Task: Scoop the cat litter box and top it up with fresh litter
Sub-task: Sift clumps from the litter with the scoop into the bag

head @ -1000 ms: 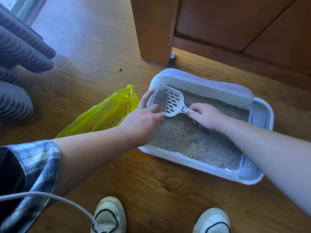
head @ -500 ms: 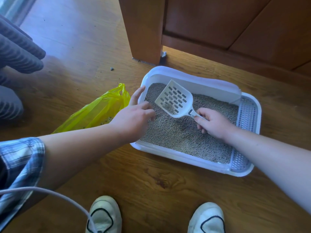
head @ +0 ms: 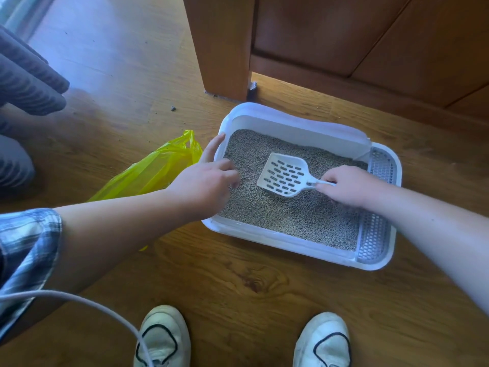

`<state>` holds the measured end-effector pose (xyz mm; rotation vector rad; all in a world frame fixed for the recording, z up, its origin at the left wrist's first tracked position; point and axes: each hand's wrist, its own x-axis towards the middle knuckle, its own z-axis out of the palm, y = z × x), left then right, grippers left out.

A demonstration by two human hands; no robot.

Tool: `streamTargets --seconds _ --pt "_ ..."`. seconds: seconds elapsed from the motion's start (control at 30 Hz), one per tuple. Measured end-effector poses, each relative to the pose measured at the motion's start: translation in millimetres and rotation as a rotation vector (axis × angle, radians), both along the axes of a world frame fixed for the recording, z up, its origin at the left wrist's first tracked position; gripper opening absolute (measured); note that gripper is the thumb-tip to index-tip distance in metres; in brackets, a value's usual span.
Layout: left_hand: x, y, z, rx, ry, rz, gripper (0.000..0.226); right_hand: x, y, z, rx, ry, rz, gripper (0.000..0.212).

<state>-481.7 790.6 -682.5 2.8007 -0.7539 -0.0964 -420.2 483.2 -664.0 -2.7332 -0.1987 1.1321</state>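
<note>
**Scoop over the litter, both hands on the job**

Right hand (head: 349, 185): fingers curled tight round the handle of the white slotted scoop (head: 284, 177). The scoop head sticks out just past the right fingertips, toward the left hand, slotted face up over the middle of the litter (head: 304, 215). Can't tell if the head rests on the grains or sits just above them.

Left hand (head: 203, 186): grips the left end wall of the litter box (head: 299, 247). The thumb lies straight along the outside of the wall and the other fingers are curled over the rim, tips down at the litter surface. The scoop head sits between the two sets of fingertips, nearer the right ones.

The box is white and sits flat on the wood floor (head: 238, 287), grey litter spread across the main tray. The grated step (head: 373, 234) at its end lies behind the right knuckles, under the wrist.

Yellow bag (head: 156, 170): on the floor just behind the left thumb, touching or nearly touching the box wall.

Other bits:
- Wooden door (head: 344, 35) beyond the far rim.
- Dark speck (head: 173, 108) on the floor, well beyond the left thumb.
- Two white shoes (head: 162, 337) near the bottom edge.
- White cable (head: 79, 300) under the plaid sleeve (head: 26, 247).
</note>
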Motion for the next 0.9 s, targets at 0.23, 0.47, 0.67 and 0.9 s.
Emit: streamTargets --seconds 0.23,0.47,0.67,0.9 --pt "-10 13 2 -0.084 0.098 0.012 0.028 14 52 14 0.015 0.018 0.006 0.042" --pt "-25 42 6 -0.361 0.430 0.243 0.065 48 92 17 -0.021 0.082 -0.001 0.038" --pt "-21 45 7 -0.355 0.585 0.308 0.076 59 107 8 -0.011 0.107 0.040 0.035" --pt "-19 41 11 -0.325 0.595 0.336 0.076 60 104 5 -0.031 0.098 0.074 0.039"
